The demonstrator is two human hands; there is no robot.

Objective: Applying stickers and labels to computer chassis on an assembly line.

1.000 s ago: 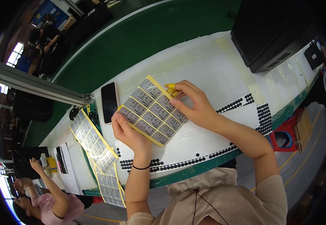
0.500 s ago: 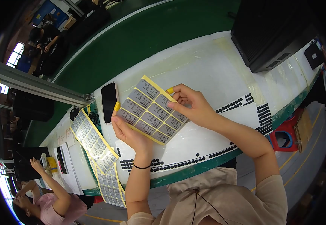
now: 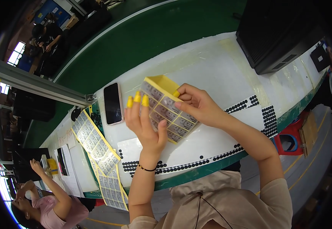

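Your right hand pinches the curved, yellow-edged sheet of grey rectangular labels above the white-topped table, while your left hand spreads its fingers at the left edge, contact unclear, gripping nothing visibly, and the visible labels seem all unpeeled.

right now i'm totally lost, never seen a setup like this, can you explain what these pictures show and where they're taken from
There's no machine here: these are a person's two bare hands, with yellow covers on some fingertips. One view only, from a fisheye camera worn on the head and looking down, so straight edges bend.

The right hand grips a sheet of grey labels with yellow backing. The left hand is open, its thumb over the sheet; whether it touches is unclear.

On the white table lie a phone, more label sheets and a white sheet with black dots. A big black box stands at right.
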